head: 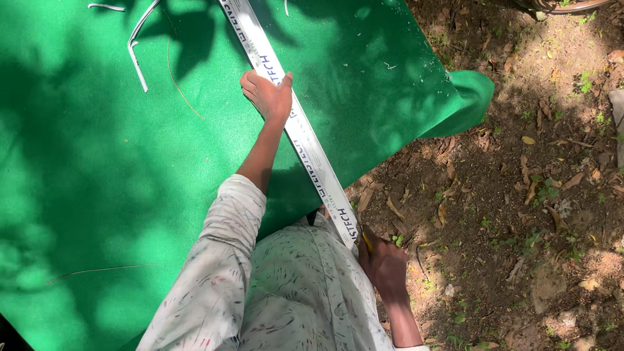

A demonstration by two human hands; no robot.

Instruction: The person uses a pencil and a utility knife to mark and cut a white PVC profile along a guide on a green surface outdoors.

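Observation:
A long white flat strip (305, 136) with dark printed marks lies diagonally across a green felt-like sheet (97, 162). My left hand (268, 94) presses down on the strip about midway, fingers curled along its left edge. My right hand (385, 263) is at the strip's near end, just off the sheet's edge, closed around a small yellow tool (367, 242) whose tip meets the strip. My pale patterned shirt fills the bottom middle of the view.
Thin white offcut strips (136, 62) lie on the sheet at the upper left. The sheet's right corner (468, 97) hangs folded over bare earth (520, 195) strewn with dry leaves, twigs and small weeds. Leaf shadows dapple the sheet.

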